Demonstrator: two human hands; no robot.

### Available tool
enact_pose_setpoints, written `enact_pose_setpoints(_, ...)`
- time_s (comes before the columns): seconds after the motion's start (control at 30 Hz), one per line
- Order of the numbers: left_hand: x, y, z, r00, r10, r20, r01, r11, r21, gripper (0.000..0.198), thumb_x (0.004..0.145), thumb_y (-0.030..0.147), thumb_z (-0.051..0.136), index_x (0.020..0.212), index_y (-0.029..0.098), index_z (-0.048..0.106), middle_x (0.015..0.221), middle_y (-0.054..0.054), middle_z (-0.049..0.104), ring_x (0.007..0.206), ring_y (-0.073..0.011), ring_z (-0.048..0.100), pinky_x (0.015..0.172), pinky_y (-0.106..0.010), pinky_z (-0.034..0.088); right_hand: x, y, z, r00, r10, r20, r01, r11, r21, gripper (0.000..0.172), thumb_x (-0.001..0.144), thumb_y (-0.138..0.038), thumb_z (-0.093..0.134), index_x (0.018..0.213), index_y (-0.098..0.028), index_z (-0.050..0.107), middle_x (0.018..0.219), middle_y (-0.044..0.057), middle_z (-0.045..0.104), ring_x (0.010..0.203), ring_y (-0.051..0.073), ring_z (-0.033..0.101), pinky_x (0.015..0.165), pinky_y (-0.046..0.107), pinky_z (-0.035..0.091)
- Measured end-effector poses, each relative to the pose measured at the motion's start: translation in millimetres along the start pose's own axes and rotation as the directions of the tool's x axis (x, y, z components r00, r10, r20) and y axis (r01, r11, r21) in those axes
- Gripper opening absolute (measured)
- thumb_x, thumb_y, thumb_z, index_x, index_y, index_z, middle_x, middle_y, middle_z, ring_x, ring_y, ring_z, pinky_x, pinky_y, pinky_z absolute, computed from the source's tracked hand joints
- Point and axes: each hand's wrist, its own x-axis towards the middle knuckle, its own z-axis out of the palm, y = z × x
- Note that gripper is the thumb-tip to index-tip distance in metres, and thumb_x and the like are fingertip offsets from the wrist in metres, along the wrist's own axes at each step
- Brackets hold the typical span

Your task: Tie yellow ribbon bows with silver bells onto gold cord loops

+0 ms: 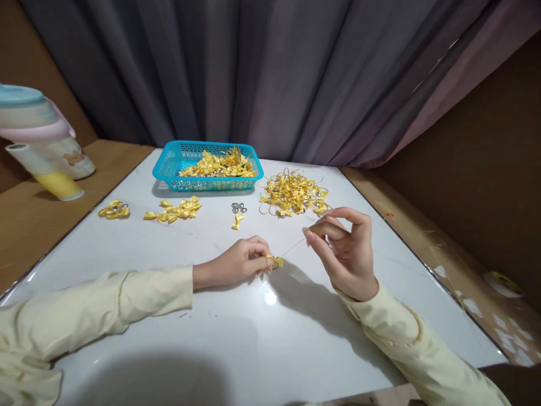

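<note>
My left hand (245,260) pinches a small yellow ribbon bow (277,261) just above the white tabletop (236,349). From the bow a thin pale thread (293,246) runs taut up to my right hand (344,248), whose thumb and forefinger are closed on its end; a needle there cannot be made out. Beyond my left hand lies a single yellow bow (237,221), with several silver ring-like pieces (239,207) beside it. A heap of yellow bows with gold cord loops (293,193) sits past my right hand.
A blue plastic basket (164,169) holding more yellow bows stands at the back. Left of centre are loose bows (175,210) and a small looped bundle (114,209). A large bottle (54,144) and a yellow-white tube (51,175) stand far left. Grey curtains (270,79) hang behind.
</note>
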Motion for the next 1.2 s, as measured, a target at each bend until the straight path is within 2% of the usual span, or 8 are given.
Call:
enact_pose_setpoints(0.37,-0.1,0.8,0.6,1.000,0.010,0.018,-0.011,0.999,0.047,0.025,0.082,0.024,0.049,0.061,0.013,0.057,0.078,-0.001,0.047,0.064,-0.0097,0.051,0.062,-0.024,0.045,0.4,13.6,-0.8,1.000,0.003,-0.028,-0.006,0.995,-0.095,0.032,0.086,-0.016,0.051,0.108,-0.024,0.030,0.067,-0.003,0.055,0.068,0.017,0.058,0.074,0.040,0.044)
enact_pose_setpoints(0.47,-0.7,-1.4,1.4,0.998,0.058,0.023,-0.060,0.988,0.145,0.023,0.083,0.023,0.049,0.065,0.014,0.059,0.081,-0.002,0.049,0.070,-0.0110,0.053,0.070,-0.026,0.045,2.0,16.8,2.6,0.993,0.115,-0.025,-0.117,0.991,-0.067,0.029,0.086,-0.021,0.052,0.106,-0.023,0.031,0.076,0.002,0.062,0.078,0.018,0.061,0.072,0.038,0.047)
enact_pose_setpoints(0.53,-1.9,-3.0,2.7,0.990,0.142,0.014,-0.141,0.952,0.271,0.020,0.084,0.022,0.049,0.068,0.014,0.059,0.082,-0.004,0.051,0.079,-0.0136,0.053,0.077,-0.028,0.044,3.4,17.7,4.7,0.968,0.252,-0.010,-0.250,0.966,0.069,0.027,0.087,-0.026,0.051,0.105,-0.024,0.031,0.076,0.001,0.061,0.067,0.015,0.061,0.059,0.030,0.048)
enact_pose_setpoints(0.67,-6.9,-5.7,6.3,0.915,0.400,0.061,-0.355,0.721,0.595,0.018,0.087,0.017,0.044,0.078,0.014,0.059,0.084,-0.007,0.059,0.100,-0.0204,0.049,0.086,-0.035,0.038,3.5,20.7,5.2,0.906,0.404,0.126,-0.423,0.863,0.277,0.012,0.086,-0.028,0.044,0.096,-0.022,0.042,0.068,-0.004,0.054,0.039,0.005,0.045,0.037,0.019,0.034)
enact_pose_setpoints(0.83,-12.7,-9.9,5.7,0.724,0.674,0.146,-0.447,0.296,0.844,0.014,0.085,0.013,0.048,0.095,0.013,0.058,0.092,-0.008,0.066,0.111,-0.0271,0.045,0.087,-0.039,0.031,-2.1,31.2,4.4,0.876,0.372,0.307,-0.426,0.895,0.131,0.025,0.079,-0.013,0.037,0.086,-0.016,0.061,0.079,0.003,0.056,0.048,0.006,0.049,0.039,0.019,0.037)
enact_pose_setpoints(0.97,-9.7,-13.0,-0.7,0.635,0.737,0.233,-0.436,0.093,0.895,0.016,0.084,0.012,0.051,0.099,0.013,0.057,0.113,-0.011,0.062,0.118,-0.0278,0.044,0.091,-0.040,0.031,-4.6,34.0,6.4,0.877,0.350,0.329,-0.397,0.913,0.089,0.025,0.084,-0.018,0.038,0.093,-0.016,0.062,0.078,0.004,0.059,0.057,0.010,0.055,0.051,0.023,0.047)
enact_pose_setpoints(1.07,-4.9,-15.3,-4.8,0.633,0.710,0.308,-0.515,0.089,0.852,0.027,0.086,0.006,0.044,0.112,0.006,0.050,0.121,-0.018,0.057,0.123,-0.0255,0.042,0.097,-0.039,0.036,-5.3,30.4,7.8,0.889,0.319,0.329,-0.365,0.927,0.086,0.023,0.086,-0.027,0.044,0.092,-0.015,0.063,0.081,0.005,0.059,0.058,0.010,0.057,0.058,0.026,0.051)
enact_pose_setpoints(1.2,-2.0,-19.8,-6.3,0.655,0.721,0.227,-0.558,0.259,0.789,0.033,0.088,0.009,0.040,0.121,0.006,0.041,0.122,-0.019,0.056,0.121,-0.0219,0.047,0.097,-0.035,0.043,-7.3,25.8,9.9,0.899,0.297,0.323,-0.321,0.947,0.022,0.027,0.086,-0.035,0.048,0.092,-0.015,0.065,0.086,0.008,0.061,0.070,0.014,0.060,0.061,0.025,0.053)
